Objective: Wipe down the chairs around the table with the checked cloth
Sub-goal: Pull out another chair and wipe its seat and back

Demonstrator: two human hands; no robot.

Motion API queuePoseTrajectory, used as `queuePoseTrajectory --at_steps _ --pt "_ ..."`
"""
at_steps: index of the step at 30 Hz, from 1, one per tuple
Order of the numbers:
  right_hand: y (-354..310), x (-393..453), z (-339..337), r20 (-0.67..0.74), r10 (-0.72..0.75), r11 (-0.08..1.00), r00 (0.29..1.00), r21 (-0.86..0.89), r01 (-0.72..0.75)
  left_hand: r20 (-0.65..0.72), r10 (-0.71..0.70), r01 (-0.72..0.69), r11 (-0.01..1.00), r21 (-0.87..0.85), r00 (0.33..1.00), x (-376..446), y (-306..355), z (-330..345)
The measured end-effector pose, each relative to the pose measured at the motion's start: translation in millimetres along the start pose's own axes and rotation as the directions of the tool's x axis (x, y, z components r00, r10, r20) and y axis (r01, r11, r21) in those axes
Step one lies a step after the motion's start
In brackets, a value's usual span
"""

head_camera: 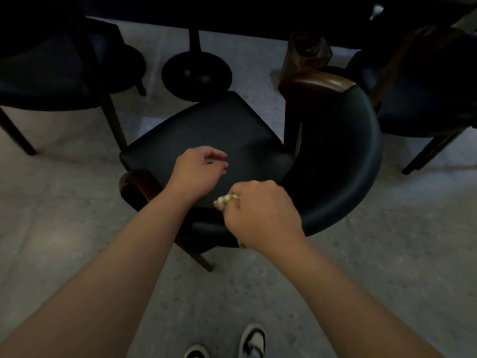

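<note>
A dark padded chair (214, 130) with a curved backrest and brown wooden armrests stands in front of me on the floor. My right hand (260, 213) is clenched around the bunched checked cloth (225, 201) at the near part of the curved backrest; only a small pale wad of cloth shows past the knuckles. My left hand (198, 171) hovers over the near edge of the seat with loosely curled fingers and holds nothing.
A dark table (232, 11) on a round pedestal base (196, 73) stands beyond the chair. A second chair (51, 73) is at the left and a third chair (423, 99) at the right. My shoes (253, 339) stand on the grey floor.
</note>
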State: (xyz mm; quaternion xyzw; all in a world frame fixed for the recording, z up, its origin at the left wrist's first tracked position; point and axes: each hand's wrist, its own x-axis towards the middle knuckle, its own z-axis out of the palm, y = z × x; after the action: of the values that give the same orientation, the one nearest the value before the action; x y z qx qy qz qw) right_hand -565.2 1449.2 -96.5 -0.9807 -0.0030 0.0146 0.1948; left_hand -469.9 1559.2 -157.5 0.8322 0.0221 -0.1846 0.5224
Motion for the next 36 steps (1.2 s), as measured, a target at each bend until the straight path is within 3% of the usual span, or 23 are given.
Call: queuePoseTrajectory --at_steps 3,5,8,10,12,15,18,20,22,24,26,27,29,32,36 --pt "2 -2 4 0.000 -0.014 1.000 1.000 -0.025 0.014 0.010 0.029 -0.029 1.000 0.002 1.000 0 -1 1" --pt "4 -2 1 0.009 -0.024 0.999 1.000 -0.028 0.024 0.087 0.024 -0.024 1.000 0.008 0.996 -3 6 1" --pt "7 -2 1 -0.024 -0.052 0.999 0.998 0.002 0.053 0.246 0.065 -0.121 0.969 0.217 0.967 -6 16 3" --pt "9 -3 3 -0.013 -0.058 0.997 0.998 0.043 0.059 0.280 0.069 -0.163 0.932 0.325 0.958 -10 14 5" --pt "12 -6 6 -0.026 -0.078 0.995 0.997 0.065 0.079 0.187 0.015 -0.069 0.957 0.283 0.982 -10 8 1" --pt "12 -9 8 -0.064 -0.110 0.990 0.992 0.082 0.115 -0.092 -0.003 0.010 0.997 0.077 0.996 -6 2 -11" --pt "12 -12 9 -0.163 -0.137 0.986 0.977 0.072 0.150 -0.289 0.106 -0.172 0.962 -0.210 0.951 -6 7 -24" --pt "10 -16 8 -0.199 -0.142 0.982 0.970 0.094 0.163 -0.368 0.237 -0.352 0.891 -0.286 0.899 -11 4 -35" --pt "7 -20 8 -0.209 -0.150 0.982 0.966 0.080 0.170 -0.362 0.407 -0.498 0.842 -0.206 0.838 -21 -10 -46" --pt "3 -23 8 -0.238 -0.191 0.981 0.952 -0.024 0.191 -0.301 0.536 -0.555 0.831 0.027 0.789 -29 -38 -56" --pt "3 -28 12 -0.287 -0.222 0.975 0.932 -0.078 0.209 -0.252 0.597 -0.565 0.802 0.194 0.762 -32 -68 -61" --pt "4 -31 15 -0.324 -0.242 0.970 0.915 -0.070 0.232 -0.247 0.605 -0.580 0.796 0.173 0.757 -33 -80 -62" --pt "7 -38 27 -0.483 -0.297 0.944 0.824 -0.017 0.329 -0.268 0.628 -0.636 0.769 0.066 0.731 -34 -92 -59" --pt "4 -48 56 -0.708 -0.440 0.856 0.553 -0.144 0.497 -0.326 0.665 -0.707 0.707 -0.018 0.672 -32 -95 -51" --pt "2 -43 86 -0.680 -0.631 0.764 0.372 -0.463 0.450 -0.428 0.726 -0.787 0.615 0.055 0.538 -22 -103 -49"
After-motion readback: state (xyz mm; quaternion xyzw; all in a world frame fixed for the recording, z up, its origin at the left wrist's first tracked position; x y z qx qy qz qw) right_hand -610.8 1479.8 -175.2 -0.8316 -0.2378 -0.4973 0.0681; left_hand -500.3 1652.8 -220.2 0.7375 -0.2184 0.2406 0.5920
